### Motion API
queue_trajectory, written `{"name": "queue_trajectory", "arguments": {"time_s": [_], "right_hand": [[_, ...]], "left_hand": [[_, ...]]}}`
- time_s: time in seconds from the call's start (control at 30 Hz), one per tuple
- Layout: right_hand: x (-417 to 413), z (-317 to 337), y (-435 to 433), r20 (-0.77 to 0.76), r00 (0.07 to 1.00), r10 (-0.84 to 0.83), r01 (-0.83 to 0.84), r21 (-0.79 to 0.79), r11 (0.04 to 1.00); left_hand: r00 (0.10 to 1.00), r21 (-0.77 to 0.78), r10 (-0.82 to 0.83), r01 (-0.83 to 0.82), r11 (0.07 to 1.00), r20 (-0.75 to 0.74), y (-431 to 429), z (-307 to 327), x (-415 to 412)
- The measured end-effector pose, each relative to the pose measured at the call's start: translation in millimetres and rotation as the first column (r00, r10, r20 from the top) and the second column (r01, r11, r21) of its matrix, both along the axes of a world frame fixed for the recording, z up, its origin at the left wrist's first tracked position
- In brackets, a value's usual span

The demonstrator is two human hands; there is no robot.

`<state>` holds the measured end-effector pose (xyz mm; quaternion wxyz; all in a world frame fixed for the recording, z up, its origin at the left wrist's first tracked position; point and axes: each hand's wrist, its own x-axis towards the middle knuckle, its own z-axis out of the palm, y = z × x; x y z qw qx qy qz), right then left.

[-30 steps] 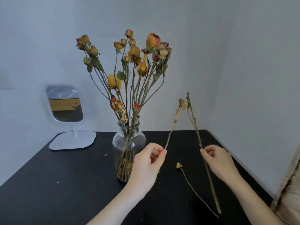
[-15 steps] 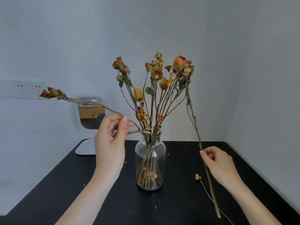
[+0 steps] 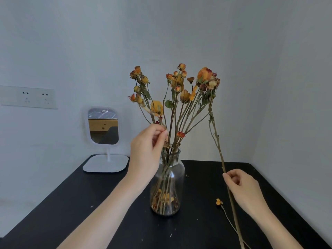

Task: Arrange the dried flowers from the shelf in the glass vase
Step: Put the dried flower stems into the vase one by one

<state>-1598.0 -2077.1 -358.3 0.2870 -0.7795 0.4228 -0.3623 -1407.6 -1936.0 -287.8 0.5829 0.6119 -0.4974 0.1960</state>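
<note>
Pinching a near-upright brown dried stem (image 3: 218, 150), my right hand (image 3: 242, 189) sits right of the clear glass vase (image 3: 177, 178); my left hand (image 3: 145, 150) pinches an orange-budded sprig (image 3: 137, 99) at its mouth.

The glass vase (image 3: 168, 177) is being stood on the table (image 3: 71, 203), dried flowers (image 3: 204, 75) being held in it. A mirror (image 3: 103, 125) is being kept behind it, leftward; a loose flower (image 3: 218, 201) is being left lying to its right.
</note>
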Motion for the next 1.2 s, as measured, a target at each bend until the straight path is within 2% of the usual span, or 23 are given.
{"name": "queue_trajectory", "arguments": {"time_s": [0.1, 0.27, 0.53, 0.87, 1.07, 1.2], "right_hand": [[0.4, -1.4, -1.3, -0.007, 1.0, 0.0, 0.0, 0.007, 1.0], [-0.3, -2.9, -5.3, -0.015, 1.0, -0.01, 0.01, -0.005, 1.0], [0.5, -4.4, -6.7, -0.01, 1.0, -0.007, 0.007, 0.002, 1.0], [-1.3, -4.0, -7.2, -0.013, 1.0, -0.01, 0.01, -0.009, 1.0], [-2.1, -4.4, -7.8, -0.01, 1.0, -0.004, 0.004, -0.009, 1.0], [-0.7, -3.8, -7.5, -0.002, 1.0, -0.002, 0.002, -0.003, 1.0]], "left_hand": [[0.991, 0.024, 0.068, -0.072, 0.997, 0.116, -8.0, 6.1, 0.9], [0.973, 0.04, 0.143, -0.153, 0.987, 0.178, -16.4, 16.8, -1.1], [0.952, 0.148, 0.233, -0.264, 0.953, 0.197, -31.4, 18.3, 1.6], [0.904, 0.163, 0.329, -0.381, 0.91, 0.273, -40.9, 25.6, -5.0], [0.908, 0.302, 0.334, -0.403, 0.864, 0.254, -42.2, 20.6, -1.0], [0.888, 0.229, 0.338, -0.415, 0.88, 0.311, -34.8, 16.5, -1.9]]}}
